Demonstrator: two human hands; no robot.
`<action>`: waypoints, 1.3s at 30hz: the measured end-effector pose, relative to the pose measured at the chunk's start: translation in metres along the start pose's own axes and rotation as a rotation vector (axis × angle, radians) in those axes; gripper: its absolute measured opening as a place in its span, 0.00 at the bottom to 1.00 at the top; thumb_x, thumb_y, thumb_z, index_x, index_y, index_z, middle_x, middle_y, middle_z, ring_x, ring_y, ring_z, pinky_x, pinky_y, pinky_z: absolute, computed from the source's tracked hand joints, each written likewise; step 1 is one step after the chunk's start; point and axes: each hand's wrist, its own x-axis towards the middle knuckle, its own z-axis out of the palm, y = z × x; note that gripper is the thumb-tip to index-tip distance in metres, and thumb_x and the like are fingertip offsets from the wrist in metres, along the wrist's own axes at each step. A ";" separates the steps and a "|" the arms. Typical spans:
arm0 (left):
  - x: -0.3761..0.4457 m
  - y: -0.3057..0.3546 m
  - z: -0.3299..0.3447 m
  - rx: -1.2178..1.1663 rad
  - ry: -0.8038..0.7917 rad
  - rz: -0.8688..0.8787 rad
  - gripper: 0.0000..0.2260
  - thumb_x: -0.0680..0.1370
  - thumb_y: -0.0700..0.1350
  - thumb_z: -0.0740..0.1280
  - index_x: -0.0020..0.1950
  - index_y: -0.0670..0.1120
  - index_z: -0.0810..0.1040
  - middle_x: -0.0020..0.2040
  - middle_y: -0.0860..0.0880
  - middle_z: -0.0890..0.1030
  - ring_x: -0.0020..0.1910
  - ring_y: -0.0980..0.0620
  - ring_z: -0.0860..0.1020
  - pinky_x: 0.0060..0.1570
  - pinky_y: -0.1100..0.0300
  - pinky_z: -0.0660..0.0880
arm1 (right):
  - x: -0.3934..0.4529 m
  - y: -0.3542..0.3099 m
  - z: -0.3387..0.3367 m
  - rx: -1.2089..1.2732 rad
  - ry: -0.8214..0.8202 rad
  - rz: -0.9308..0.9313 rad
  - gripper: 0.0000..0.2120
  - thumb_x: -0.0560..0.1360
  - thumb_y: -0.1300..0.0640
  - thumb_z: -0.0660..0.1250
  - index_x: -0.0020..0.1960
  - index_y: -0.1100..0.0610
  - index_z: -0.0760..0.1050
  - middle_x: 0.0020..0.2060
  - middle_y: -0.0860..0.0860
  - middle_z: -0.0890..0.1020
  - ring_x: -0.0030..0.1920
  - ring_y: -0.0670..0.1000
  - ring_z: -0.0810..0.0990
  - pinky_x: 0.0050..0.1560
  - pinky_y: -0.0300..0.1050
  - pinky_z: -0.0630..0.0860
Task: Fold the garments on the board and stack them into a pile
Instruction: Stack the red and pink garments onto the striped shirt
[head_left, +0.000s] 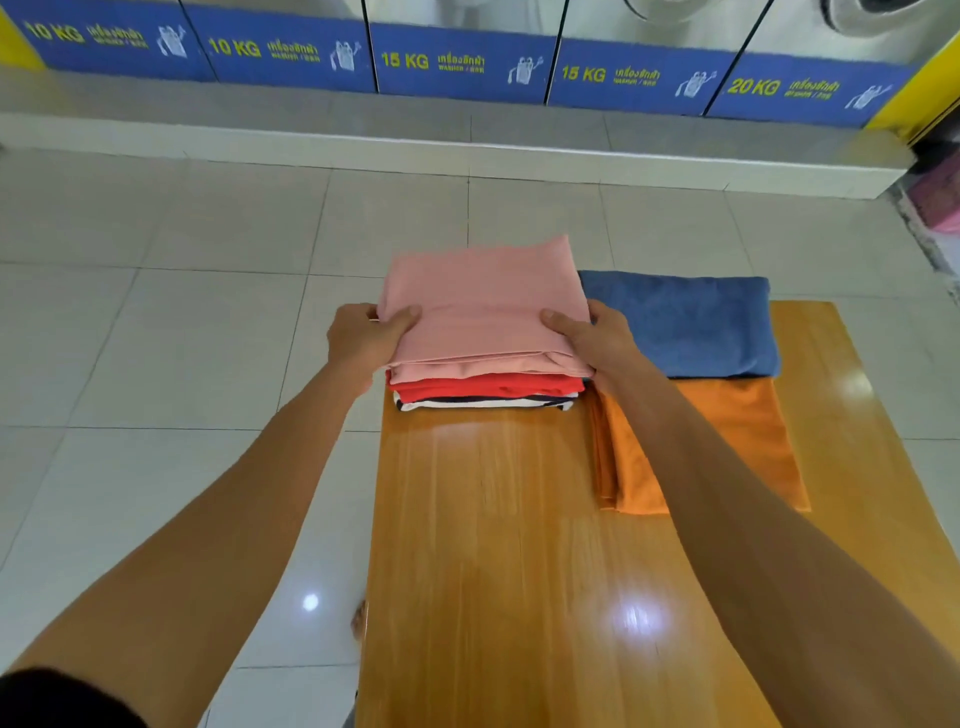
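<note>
Fingers of the left hand (363, 340) are curled round the left edge of the folded pink garment (483, 306), the thumb laid on top and the other fingers tucked beneath and hidden. Fingers of the right hand (597, 338) are wrapped round the right edge of the same garment, the thumb pressed flat on its upper face. Between the two hands the pink garment is held at the top of a pile, directly over a folded red garment (488, 387) and, under that, a black-and-white striped garment (483, 402). This pile is seated at the far left corner of the wooden board (493, 545), at about 11 o'clock. Just beside it, at 1 o'clock, a folded blue towel (685, 325) is laid, its near edge overlapping a folded orange garment (727, 447) spread at 2 o'clock. Beyond the board, a tiled floor (156, 312) is seen, and at 12 o'clock blue washer panels (457, 62) marked 10, 15 and 20 KG.
</note>
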 end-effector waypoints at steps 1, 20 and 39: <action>0.000 -0.005 0.002 0.001 -0.001 -0.006 0.23 0.72 0.58 0.72 0.57 0.41 0.80 0.48 0.48 0.80 0.49 0.45 0.79 0.46 0.53 0.77 | 0.001 0.001 -0.001 -0.014 0.006 -0.013 0.19 0.74 0.52 0.76 0.60 0.57 0.76 0.52 0.51 0.82 0.45 0.46 0.80 0.38 0.35 0.77; -0.036 -0.001 -0.008 0.004 -0.117 0.066 0.44 0.68 0.65 0.73 0.76 0.54 0.54 0.67 0.50 0.71 0.60 0.48 0.74 0.51 0.55 0.77 | -0.008 0.021 -0.005 -0.346 0.265 -0.069 0.21 0.79 0.43 0.64 0.40 0.62 0.77 0.31 0.52 0.75 0.35 0.52 0.75 0.33 0.43 0.70; -0.038 -0.036 -0.009 0.320 -0.054 0.333 0.24 0.69 0.46 0.76 0.64 0.53 0.77 0.61 0.48 0.77 0.59 0.46 0.76 0.54 0.57 0.76 | -0.016 0.027 -0.008 -0.323 0.225 -0.125 0.19 0.79 0.45 0.66 0.66 0.55 0.75 0.56 0.51 0.81 0.54 0.52 0.79 0.51 0.47 0.78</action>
